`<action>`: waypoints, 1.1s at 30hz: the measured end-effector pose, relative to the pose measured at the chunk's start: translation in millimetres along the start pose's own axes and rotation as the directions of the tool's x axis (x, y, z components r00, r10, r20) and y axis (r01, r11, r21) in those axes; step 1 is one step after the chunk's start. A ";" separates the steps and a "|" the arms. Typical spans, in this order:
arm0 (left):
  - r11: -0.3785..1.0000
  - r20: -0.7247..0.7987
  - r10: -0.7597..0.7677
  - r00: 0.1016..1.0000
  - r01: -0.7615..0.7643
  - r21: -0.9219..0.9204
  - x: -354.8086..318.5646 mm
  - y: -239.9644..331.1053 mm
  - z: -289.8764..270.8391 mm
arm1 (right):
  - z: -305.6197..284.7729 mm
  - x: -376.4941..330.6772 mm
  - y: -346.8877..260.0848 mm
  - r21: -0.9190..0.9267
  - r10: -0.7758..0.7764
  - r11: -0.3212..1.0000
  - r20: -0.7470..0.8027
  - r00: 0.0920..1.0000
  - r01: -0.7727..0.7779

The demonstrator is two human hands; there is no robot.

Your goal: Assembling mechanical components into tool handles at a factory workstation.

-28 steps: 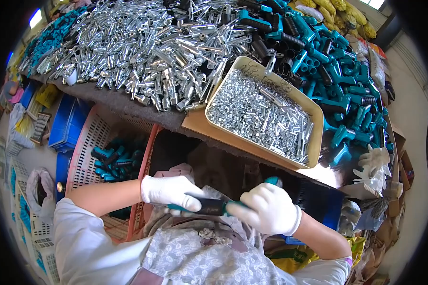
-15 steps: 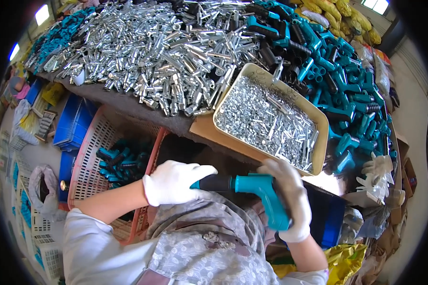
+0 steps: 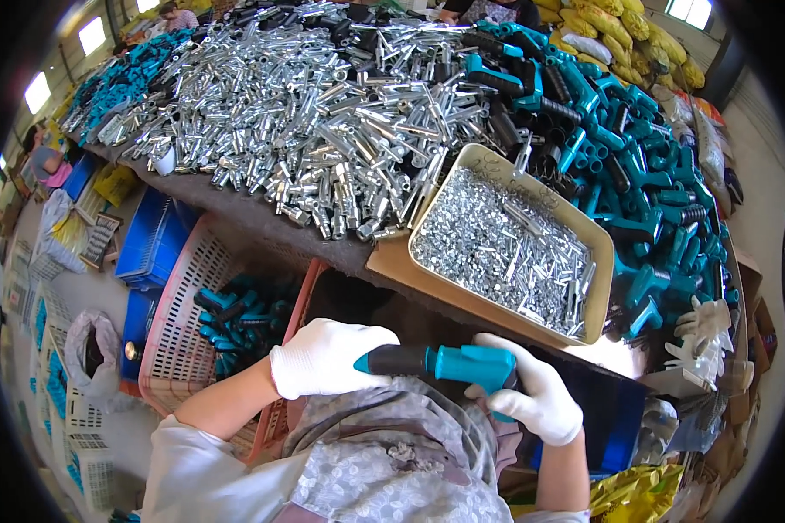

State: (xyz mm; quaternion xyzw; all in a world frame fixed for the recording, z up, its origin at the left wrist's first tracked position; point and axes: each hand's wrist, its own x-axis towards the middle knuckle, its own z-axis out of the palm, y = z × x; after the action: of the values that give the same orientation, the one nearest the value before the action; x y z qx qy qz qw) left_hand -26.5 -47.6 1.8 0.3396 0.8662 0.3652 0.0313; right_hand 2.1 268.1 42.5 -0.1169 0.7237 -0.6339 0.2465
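Note:
In front of my apron I hold a teal and black pistol-shaped tool body [image 3: 471,363] level, its long axis running left to right. The gloved fingers of my left hand [image 3: 327,357] wrap round its black, teal-tipped left end. My right hand [image 3: 541,397], also in a white glove, grips the teal right end and handle, with the fingers over the top and the thumb low on the near side. The handle is partly hidden by this hand. Just beyond my hands, a cream tray [image 3: 604,305] full of small metal parts rests on the bench edge.
A heap of shiny metal fittings [image 3: 314,122] covers the bench, with more teal tool bodies [image 3: 637,200] heaped at right. Below left, a pink basket [image 3: 173,327] holds similar bodies beside blue bins [image 3: 153,240]. White gloves [image 3: 702,336] lie at right. A person [image 3: 48,161] is far left.
The tool body has turned about its length, so its handle no longer hangs plainly toward me. My right hand has shifted its grip, its thumb now on the near side. The view has tilted slightly upward.

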 end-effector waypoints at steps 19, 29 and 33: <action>0.865 0.709 0.186 0.680 0.229 -0.446 13.4 -13.3 -5.6 | 17.9 21.8 -28.1 -0.625 -0.508 -0.364 0.755 0.415 0.691; 0.804 0.253 0.144 0.957 -0.262 0.534 15.2 20.9 -27.3 | 28.8 7.8 -5.7 0.404 0.344 0.836 0.141 0.928 -0.371; 0.780 0.005 0.347 0.938 -0.291 0.554 21.8 -0.4 -26.0 | 51.3 9.0 -9.6 0.624 0.138 0.781 -0.169 0.976 -0.003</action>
State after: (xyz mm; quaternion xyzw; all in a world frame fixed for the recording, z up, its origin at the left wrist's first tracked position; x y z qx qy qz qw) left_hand -51.2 -50.4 24.8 0.4577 0.8643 0.1186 -0.1717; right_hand 18.9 218.1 46.1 0.0639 0.5005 -0.8351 0.2189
